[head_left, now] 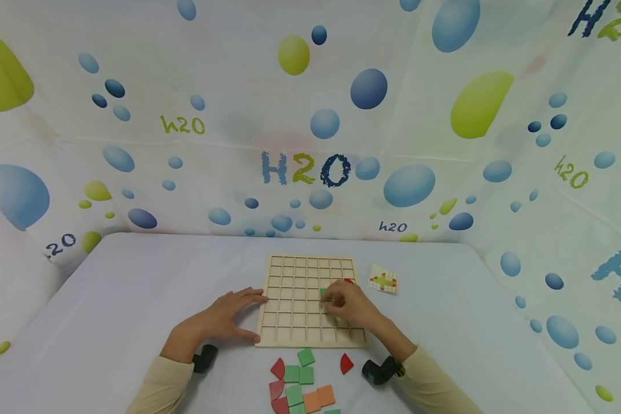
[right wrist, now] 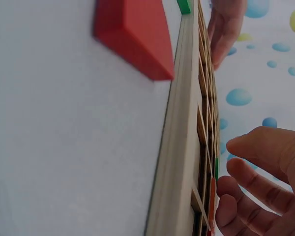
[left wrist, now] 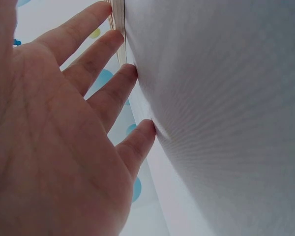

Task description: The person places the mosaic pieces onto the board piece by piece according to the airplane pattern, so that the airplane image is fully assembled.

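Note:
A light wooden grid board (head_left: 293, 306) lies flat on the white table. Along its left edge, my left hand (head_left: 222, 316) rests with fingers spread and the thumb at the near left corner. The left wrist view shows this palm (left wrist: 54, 142) with fingertips touching the board's side and the cloth. Over the right half of the board is my right hand (head_left: 350, 305), fingers loosely bent beside a green square tile (head_left: 325, 294). In the right wrist view nothing shows between thumb and fingers. A red tile (head_left: 349, 281) sits behind that hand, partly hidden, and an orange-red piece (right wrist: 213, 196) lies beneath its fingers.
In front of the board lie several loose tiles: green squares (head_left: 292, 374), orange squares (head_left: 326, 395) and red quarter-circles (head_left: 276, 390). One red piece (head_left: 346, 363) lies apart near the right wrist. Right of the board is a pattern card (head_left: 383, 280). A printed cloth (head_left: 227, 178) hangs behind.

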### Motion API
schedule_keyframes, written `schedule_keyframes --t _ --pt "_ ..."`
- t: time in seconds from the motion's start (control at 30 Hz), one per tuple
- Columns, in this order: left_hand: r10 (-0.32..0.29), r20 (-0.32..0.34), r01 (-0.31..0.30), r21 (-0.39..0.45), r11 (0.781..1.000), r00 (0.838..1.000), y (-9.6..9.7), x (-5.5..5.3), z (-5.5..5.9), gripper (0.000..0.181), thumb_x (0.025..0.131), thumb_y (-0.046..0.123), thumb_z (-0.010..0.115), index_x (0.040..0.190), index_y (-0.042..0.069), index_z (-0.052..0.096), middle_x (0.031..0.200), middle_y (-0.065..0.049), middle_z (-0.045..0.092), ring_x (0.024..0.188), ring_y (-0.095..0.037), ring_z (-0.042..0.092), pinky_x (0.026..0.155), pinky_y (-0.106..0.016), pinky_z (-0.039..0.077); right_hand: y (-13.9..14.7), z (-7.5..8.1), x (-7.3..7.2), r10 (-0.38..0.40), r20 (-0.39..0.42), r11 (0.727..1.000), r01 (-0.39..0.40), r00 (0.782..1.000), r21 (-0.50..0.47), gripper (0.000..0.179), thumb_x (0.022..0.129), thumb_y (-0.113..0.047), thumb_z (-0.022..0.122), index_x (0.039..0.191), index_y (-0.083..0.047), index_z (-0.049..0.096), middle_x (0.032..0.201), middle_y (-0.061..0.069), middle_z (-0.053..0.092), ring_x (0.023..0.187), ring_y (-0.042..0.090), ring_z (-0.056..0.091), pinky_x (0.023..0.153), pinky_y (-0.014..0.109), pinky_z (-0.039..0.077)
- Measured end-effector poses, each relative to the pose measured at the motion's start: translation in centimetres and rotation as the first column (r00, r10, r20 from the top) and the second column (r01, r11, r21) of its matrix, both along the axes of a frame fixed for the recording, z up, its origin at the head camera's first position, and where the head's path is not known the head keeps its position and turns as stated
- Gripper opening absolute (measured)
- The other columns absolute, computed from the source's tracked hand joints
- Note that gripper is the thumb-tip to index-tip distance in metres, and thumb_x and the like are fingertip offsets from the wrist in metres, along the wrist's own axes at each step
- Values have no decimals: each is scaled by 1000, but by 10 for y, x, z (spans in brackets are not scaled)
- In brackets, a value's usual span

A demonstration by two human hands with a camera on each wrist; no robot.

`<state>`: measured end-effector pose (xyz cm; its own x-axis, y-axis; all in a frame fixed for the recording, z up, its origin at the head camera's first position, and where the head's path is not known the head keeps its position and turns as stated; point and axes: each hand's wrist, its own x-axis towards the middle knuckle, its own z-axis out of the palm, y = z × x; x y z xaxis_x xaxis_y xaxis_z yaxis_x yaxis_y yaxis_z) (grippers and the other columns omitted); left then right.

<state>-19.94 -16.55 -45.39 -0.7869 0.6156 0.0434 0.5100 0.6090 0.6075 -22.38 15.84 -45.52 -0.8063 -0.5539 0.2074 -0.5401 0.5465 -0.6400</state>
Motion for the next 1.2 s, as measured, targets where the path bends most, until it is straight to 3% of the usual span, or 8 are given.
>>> schedule_keyframes --t 0.3,0.57,0.73,0.97,1.07,1.2 --pt "1 1 -1 -2 1000 1000 0 -1 3 74 75 35 83 135 5 52 146 -22 44 136 -46 35 109 -70 20 -2 1 9 79 27 997 -79 997 9 10 88 -5 69 98 -6 71 92 3 64 68 1 49 62 18 48" --pt "-10 9 10 16 1000 1000 0 -1 1 75 75 35 83 136 5 52 146 -23 43 136 -47 34 108 -71 20 -10 8 21 87 87 996 -88 992 14 10 89 -8 69 99 -6 72 88 -1 63 71 4 50 63 18 48" --pt "-12 12 12 17 1000 1000 0 0 0 75 75 36 83 136 5 52 146 -23 43 136 -47 35 108 -71 19 -15 10 30 141 99 990 -142 985 3 13 91 -13 68 102 -7 72 89 -4 63 72 2 51 63 18 49" --pt "-14 8 13 20 1000 1000 0 1 -2 75 76 37 83 136 5 52 146 -23 43 135 -47 35 106 -73 20 -21 7 35 265 143 962 -271 954 30 14 88 -8 70 101 -8 72 92 0 66 71 2 53 64 16 51" --pt "-13 0 13 23 1000 1000 0 2 -1 74 76 37 83 136 5 52 146 -23 43 135 -47 35 106 -73 21 -23 6 35 311 190 944 -326 931 48 16 88 -10 72 103 -10 72 96 0 66 73 1 52 65 14 50" --pt "-10 -2 10 24 1000 1000 0 1 1 74 76 37 83 136 6 52 146 -22 43 136 -47 35 107 -72 21 -24 7 35 396 194 907 -415 898 70 19 88 -13 74 106 -12 72 100 -3 66 79 1 51 70 13 48"
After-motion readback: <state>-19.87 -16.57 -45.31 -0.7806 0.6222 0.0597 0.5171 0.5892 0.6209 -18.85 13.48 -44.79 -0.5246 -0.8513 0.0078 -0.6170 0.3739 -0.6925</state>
